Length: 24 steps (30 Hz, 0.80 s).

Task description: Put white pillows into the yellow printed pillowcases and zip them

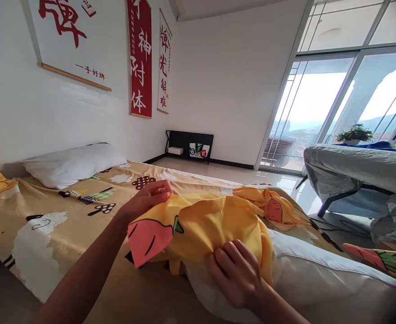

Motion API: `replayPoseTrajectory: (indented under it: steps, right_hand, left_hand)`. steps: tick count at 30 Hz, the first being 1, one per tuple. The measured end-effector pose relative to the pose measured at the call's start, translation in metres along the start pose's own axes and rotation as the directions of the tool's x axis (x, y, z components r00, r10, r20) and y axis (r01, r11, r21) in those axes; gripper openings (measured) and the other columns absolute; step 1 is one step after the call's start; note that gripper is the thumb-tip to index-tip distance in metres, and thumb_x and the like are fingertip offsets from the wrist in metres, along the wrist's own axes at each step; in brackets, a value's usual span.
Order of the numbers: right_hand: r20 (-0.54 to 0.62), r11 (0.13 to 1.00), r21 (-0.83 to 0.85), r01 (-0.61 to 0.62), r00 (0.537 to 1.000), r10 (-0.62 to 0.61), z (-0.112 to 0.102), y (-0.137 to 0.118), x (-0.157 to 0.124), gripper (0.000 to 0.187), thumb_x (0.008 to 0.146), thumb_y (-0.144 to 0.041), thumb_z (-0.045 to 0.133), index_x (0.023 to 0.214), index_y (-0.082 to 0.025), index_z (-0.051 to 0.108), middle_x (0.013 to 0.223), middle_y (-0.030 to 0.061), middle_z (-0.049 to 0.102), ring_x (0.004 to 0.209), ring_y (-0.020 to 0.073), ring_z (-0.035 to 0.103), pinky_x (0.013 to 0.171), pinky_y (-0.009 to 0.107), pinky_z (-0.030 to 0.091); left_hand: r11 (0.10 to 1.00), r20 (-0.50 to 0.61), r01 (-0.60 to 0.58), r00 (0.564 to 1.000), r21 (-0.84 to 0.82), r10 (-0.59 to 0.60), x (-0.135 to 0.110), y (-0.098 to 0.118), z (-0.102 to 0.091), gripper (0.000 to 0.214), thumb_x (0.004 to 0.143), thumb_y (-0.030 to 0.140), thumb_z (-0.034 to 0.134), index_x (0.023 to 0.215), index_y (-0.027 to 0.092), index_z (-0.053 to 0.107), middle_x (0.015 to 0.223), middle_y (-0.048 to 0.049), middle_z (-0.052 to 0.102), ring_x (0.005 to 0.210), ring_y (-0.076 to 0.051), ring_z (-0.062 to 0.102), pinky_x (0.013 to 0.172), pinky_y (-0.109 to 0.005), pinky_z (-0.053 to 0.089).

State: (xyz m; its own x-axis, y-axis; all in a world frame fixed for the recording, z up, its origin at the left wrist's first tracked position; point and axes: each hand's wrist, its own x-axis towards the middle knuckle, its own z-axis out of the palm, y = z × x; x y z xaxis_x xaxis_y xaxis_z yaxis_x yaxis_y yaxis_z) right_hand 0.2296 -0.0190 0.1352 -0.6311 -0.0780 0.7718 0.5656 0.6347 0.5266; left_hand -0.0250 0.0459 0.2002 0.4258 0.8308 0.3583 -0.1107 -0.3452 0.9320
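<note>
A yellow pillowcase [211, 225] with pink carrot prints lies bunched over the end of a white pillow [319, 279] on the bed. My left hand [149, 195] pinches the far edge of the pillowcase, fingers closed on the cloth. My right hand [235, 274] grips the near side of the pillowcase where it wraps the pillow, fingers curled into the fabric.
The bed sheet [66, 225] is tan with sheep prints. A second white pillow [73, 164] lies near the wall. A grey-covered table [353, 171] stands to the right by the windows. A low black shelf [189, 146] sits at the far wall.
</note>
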Motion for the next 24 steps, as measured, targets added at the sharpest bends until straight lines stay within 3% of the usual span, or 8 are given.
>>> replayPoseTrajectory:
  steps: [4, 7, 10, 12, 16, 18, 21, 24]
  right_hand:
    - [-0.018, 0.998, -0.051, 0.029, 0.999, -0.030, -0.003, 0.011, -0.012, 0.025, 0.087, -0.009, 0.046, 0.071, -0.016, 0.063, 0.061, 0.0033, 0.054, 0.059, 0.0136, 0.043, 0.056, 0.030, 0.031]
    - [-0.036, 0.993, -0.113, 0.016, 0.999, -0.020, -0.002, 0.020, -0.023, 0.027, 0.088, -0.009, 0.046, 0.069, -0.018, 0.063, 0.063, 0.0031, 0.057, 0.062, 0.0140, 0.045, 0.062, 0.032, 0.035]
    - [0.008, 0.995, -0.089, 0.037, 0.999, -0.036, -0.001, 0.030, -0.031, 0.038, 0.091, -0.009, 0.041, 0.058, -0.018, 0.056, 0.053, 0.0011, 0.048, 0.057, 0.0136, 0.039, 0.062, 0.032, 0.034]
    - [0.077, 0.995, -0.042, 0.095, 0.993, -0.091, -0.002, 0.036, -0.036, 0.043, 0.093, -0.009, 0.037, 0.054, -0.018, 0.053, 0.051, 0.0007, 0.044, 0.056, 0.0134, 0.037, 0.062, 0.031, 0.034]
    - [0.099, 0.992, -0.101, 0.076, 0.993, -0.066, -0.008, 0.040, -0.046, 0.038, 0.093, -0.010, 0.042, 0.059, -0.018, 0.056, 0.057, 0.0011, 0.050, 0.060, 0.0138, 0.041, 0.067, 0.032, 0.035]
    - [0.099, 0.994, -0.097, 0.049, 0.994, -0.040, -0.008, 0.037, -0.048, 0.040, 0.094, -0.010, 0.040, 0.059, -0.018, 0.057, 0.057, 0.0009, 0.050, 0.060, 0.0138, 0.042, 0.069, 0.032, 0.035]
    - [0.126, 0.997, -0.035, 0.065, 0.990, -0.060, -0.004, 0.032, -0.049, 0.043, 0.096, -0.010, 0.035, 0.059, -0.017, 0.057, 0.057, 0.0014, 0.050, 0.061, 0.0136, 0.042, 0.073, 0.032, 0.037]
    - [0.107, 0.998, -0.066, 0.002, 0.994, 0.005, -0.001, 0.035, -0.051, 0.039, 0.095, -0.010, 0.038, 0.062, -0.017, 0.057, 0.058, 0.0015, 0.050, 0.064, 0.0141, 0.042, 0.075, 0.033, 0.037]
  left_hand:
    - [1.000, 0.097, -0.012, 0.995, -0.009, 0.013, 0.003, -0.007, 0.004, 0.042, 0.068, 0.054, 0.072, 0.075, 0.018, 0.051, 0.063, 0.0030, 0.051, 0.051, -0.008, 0.044, 0.047, -0.018, 0.033]
    - [0.996, 0.156, 0.003, 0.988, 0.087, -0.017, 0.007, -0.007, 0.012, 0.042, 0.073, 0.057, 0.068, 0.081, 0.019, 0.052, 0.059, 0.0055, 0.045, 0.047, -0.007, 0.036, 0.043, -0.017, 0.026]
    - [0.974, 0.238, -0.025, 0.971, 0.225, -0.030, 0.009, -0.005, 0.013, 0.044, 0.075, 0.057, 0.066, 0.068, 0.016, 0.052, 0.054, 0.0053, 0.040, 0.047, -0.006, 0.033, 0.043, -0.017, 0.024]
    - [0.976, 0.272, -0.043, 0.962, 0.213, -0.017, 0.010, -0.007, 0.007, 0.050, 0.073, 0.060, 0.066, 0.060, 0.015, 0.049, 0.051, 0.0050, 0.038, 0.046, -0.005, 0.032, 0.043, -0.018, 0.021]
    - [0.993, 0.266, -0.035, 0.964, 0.113, 0.004, 0.015, -0.020, 0.002, 0.058, 0.065, 0.072, 0.065, 0.059, 0.017, 0.046, 0.049, 0.0045, 0.040, 0.042, -0.006, 0.032, 0.041, -0.020, 0.020]
    - [0.982, 0.177, -0.052, 0.984, 0.180, 0.019, 0.020, -0.026, 0.014, 0.058, 0.069, 0.072, 0.060, 0.060, 0.017, 0.045, 0.052, 0.0046, 0.039, 0.045, -0.007, 0.032, 0.043, -0.020, 0.021]
    - [0.870, 0.079, -0.109, 0.994, 0.481, 0.081, 0.029, -0.032, 0.039, 0.047, 0.082, 0.057, 0.055, 0.059, 0.017, 0.044, 0.054, 0.0049, 0.038, 0.052, -0.008, 0.034, 0.048, -0.021, 0.025]
    - [0.662, -0.013, -0.202, 0.952, 0.722, 0.306, 0.030, -0.031, 0.052, 0.036, 0.089, 0.040, 0.050, 0.061, 0.017, 0.048, 0.058, 0.0035, 0.046, 0.058, -0.010, 0.041, 0.056, -0.023, 0.031]
